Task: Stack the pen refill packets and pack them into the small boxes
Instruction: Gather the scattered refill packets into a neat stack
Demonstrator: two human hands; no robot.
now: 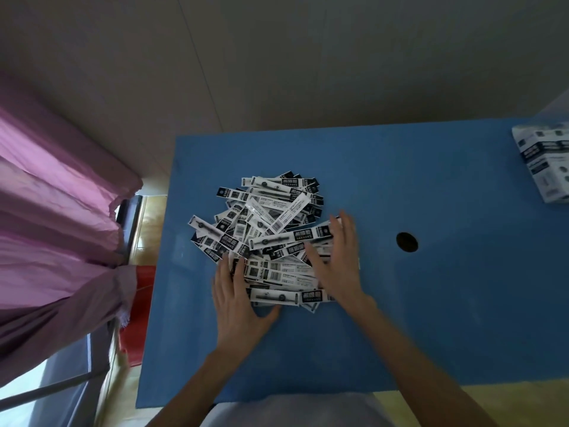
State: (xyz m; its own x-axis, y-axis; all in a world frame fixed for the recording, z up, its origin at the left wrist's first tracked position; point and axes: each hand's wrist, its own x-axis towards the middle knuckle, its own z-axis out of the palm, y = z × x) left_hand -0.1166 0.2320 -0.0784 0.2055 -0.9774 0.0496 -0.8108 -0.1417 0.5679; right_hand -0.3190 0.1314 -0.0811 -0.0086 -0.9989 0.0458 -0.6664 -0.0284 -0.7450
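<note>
A loose heap of black-and-white pen refill packets lies on the blue table, left of its middle. My left hand lies flat at the heap's near left edge, its straight fingers on the lowest packets. My right hand rests on the heap's near right side with fingers spread and straight. Neither hand grips a packet. A stack of small black-and-white boxes stands at the table's far right edge, partly cut off by the frame.
A round cable hole is in the tabletop right of the heap. A pink curtain hangs to the left, with a red object on the floor beside the table. A wall rises behind the table.
</note>
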